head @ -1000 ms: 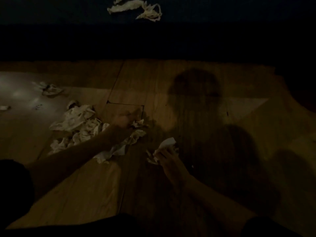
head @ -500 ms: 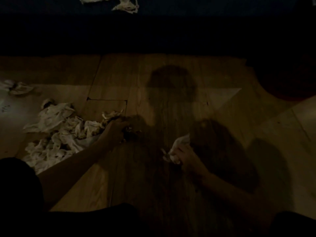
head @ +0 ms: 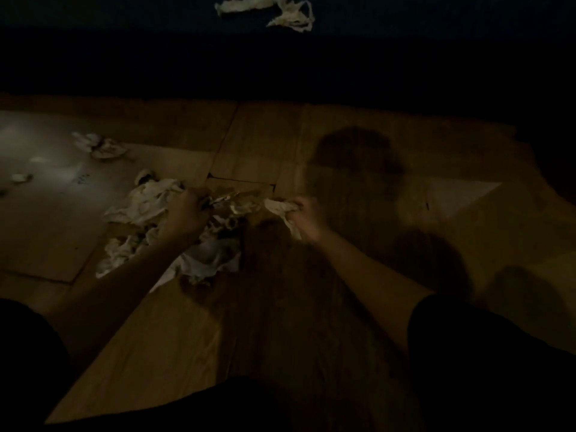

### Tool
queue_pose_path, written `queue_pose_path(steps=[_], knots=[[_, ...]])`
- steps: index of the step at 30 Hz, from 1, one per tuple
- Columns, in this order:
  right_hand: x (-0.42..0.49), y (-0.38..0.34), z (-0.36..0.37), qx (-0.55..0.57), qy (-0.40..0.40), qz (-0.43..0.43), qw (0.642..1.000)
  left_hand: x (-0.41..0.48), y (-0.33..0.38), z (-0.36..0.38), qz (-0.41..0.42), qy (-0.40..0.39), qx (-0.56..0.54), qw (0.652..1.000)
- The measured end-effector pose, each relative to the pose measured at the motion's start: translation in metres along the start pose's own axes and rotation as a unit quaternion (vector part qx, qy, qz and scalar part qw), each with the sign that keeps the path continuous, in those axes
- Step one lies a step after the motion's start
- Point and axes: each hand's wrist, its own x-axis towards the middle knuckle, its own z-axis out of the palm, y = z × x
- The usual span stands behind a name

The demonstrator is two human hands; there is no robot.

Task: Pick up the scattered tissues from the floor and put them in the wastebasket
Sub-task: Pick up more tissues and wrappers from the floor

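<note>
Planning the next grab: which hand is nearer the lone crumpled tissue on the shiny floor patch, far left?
Left. The left hand rests on the pile, right of that tissue; the right hand is farther right, gripping a tissue wad.

My one head camera looks forward and down, close over the dim wooden floor (head: 193,322) before me.

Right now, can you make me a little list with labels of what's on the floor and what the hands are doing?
place: dim room, wooden floor
big tissue pile: on the floor, under and beside the left hand
left hand: down on the pile; whether it is closed on a tissue is too dark to tell
right hand: closed around a crumpled tissue
far tissues: at the top edge, on a dark surface
small tissue clump: left, apart from the pile
wastebasket: not in view
</note>
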Motion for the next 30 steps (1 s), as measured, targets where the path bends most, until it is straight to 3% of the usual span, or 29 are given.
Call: queue_pose_path(steps=[4, 9, 13, 17, 20, 24, 26, 30], knots=[[0.048, -0.025, 0.039, -0.122, 0.003, -0.029, 0.992, -0.013, -0.034, -0.005, 0.012, -0.017, 0.022, 1.000], [0.011, -0.036, 0.100, -0.265, -0.116, -0.073, 0.955, -0.045, -0.078, 0.009, -0.099, -0.138, 0.196, 0.966], [-0.029, -0.023, 0.131, -0.333, -0.142, -0.151, 0.920, -0.057, -0.100, 0.011, -0.137, -0.194, 0.149, 0.960], [-0.035, -0.031, 0.150, -0.358, -0.151, -0.170, 0.906, -0.059, -0.114, 0.003, -0.182, -0.244, 0.095, 0.948], [-0.030, -0.039, 0.158, -0.332, -0.113, -0.191, 0.917, -0.051, -0.114, -0.005, -0.110, -0.210, 0.099, 0.966], [-0.026, -0.036, 0.163, -0.263, -0.110, -0.228, 0.931, -0.053, -0.123, -0.016, -0.058, -0.216, 0.023, 0.974], [-0.016, -0.033, 0.153, -0.229, -0.118, -0.219, 0.941, -0.054, -0.127, -0.026, -0.049, -0.174, -0.021, 0.983], [-0.004, -0.044, 0.108, -0.196, -0.125, -0.199, 0.952, -0.040, -0.100, -0.043, 0.023, -0.116, -0.009, 0.993]])
